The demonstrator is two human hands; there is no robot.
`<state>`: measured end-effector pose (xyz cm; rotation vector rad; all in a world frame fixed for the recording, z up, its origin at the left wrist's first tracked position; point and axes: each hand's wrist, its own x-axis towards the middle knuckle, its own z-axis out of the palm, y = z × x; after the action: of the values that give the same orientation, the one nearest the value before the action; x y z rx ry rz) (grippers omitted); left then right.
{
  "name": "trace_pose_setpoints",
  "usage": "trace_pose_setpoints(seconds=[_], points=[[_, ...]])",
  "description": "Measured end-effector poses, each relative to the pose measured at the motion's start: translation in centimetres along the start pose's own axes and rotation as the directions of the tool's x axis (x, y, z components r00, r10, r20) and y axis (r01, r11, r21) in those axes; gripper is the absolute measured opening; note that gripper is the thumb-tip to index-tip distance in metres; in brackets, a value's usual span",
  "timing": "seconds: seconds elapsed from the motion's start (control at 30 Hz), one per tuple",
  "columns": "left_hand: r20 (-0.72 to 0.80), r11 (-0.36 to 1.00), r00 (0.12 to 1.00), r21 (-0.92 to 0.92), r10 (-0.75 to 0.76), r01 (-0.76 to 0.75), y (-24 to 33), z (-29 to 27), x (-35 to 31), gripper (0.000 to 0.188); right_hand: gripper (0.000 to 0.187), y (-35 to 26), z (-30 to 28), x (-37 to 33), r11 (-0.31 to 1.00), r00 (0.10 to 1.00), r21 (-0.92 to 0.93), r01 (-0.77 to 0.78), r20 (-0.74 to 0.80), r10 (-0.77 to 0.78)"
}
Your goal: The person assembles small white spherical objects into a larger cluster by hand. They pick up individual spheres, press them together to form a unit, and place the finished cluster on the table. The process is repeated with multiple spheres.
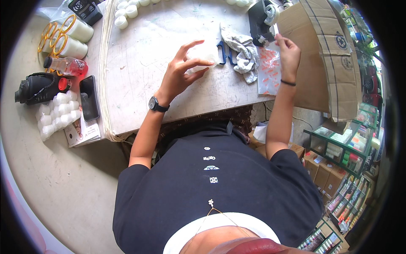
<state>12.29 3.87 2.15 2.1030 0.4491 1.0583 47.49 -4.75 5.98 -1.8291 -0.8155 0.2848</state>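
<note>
My left hand [179, 72] curls its fingers round a whitish, see-through plastic bundle [204, 53] on the table; glare hides what is inside. At the far right, my right hand [290, 55] is closed in a pinch beside a black tape dispenser [259, 21]. Between its fingertips and the dispenser shows a short pale strip of tape [276, 29]. Just right of the bundle lie blue-handled scissors [220, 53], partly under a crumpled grey-white cloth [243, 53]. Below my right hand is a clear bag with orange-red print [267, 72].
Several white round pots [122, 16] line the table's far edge. A bunch of pale cords [104, 72] crosses the left side. Beyond it stand a red drink bottle [69, 66], a black flask [38, 89], a phone [89, 98] and wrapped white pots [59, 112]. An open cardboard box [311, 63] borders the right.
</note>
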Motion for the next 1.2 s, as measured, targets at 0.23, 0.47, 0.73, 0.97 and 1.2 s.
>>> trace_pose_setpoints(seconds=[0.23,0.47,0.73,0.97,1.2], points=[[0.055,0.998,0.997,-0.011,-0.056,0.056,-0.2,-0.1,-0.5,0.026,0.028,2.3,1.0,-3.4,0.994,0.994,-0.026,-0.105,-0.041,0.104],[-0.044,0.995,0.999,-0.101,0.006,-0.011,-1.2,0.8,-0.4,0.06,0.024,0.2,-0.3,-4.8,0.483,0.977,-0.873,0.071,-0.036,-0.21],[-0.017,0.988,0.997,-0.139,-0.074,0.071,-0.7,1.1,-0.9,0.093,0.024,-9.6,4.4,-14.4,0.945,0.856,0.278,-0.17,0.517,0.002],[-0.058,0.993,0.998,-0.116,0.011,-0.018,-0.6,1.2,-0.8,0.088,0.024,-9.9,7.2,-15.4,0.958,0.87,0.25,-0.14,0.493,-0.001],[-0.016,0.996,0.996,-0.023,0.086,-0.086,-0.1,0.6,-0.6,0.068,0.025,-9.2,8.1,-15.2,0.956,0.88,0.216,-0.199,0.468,0.078]])
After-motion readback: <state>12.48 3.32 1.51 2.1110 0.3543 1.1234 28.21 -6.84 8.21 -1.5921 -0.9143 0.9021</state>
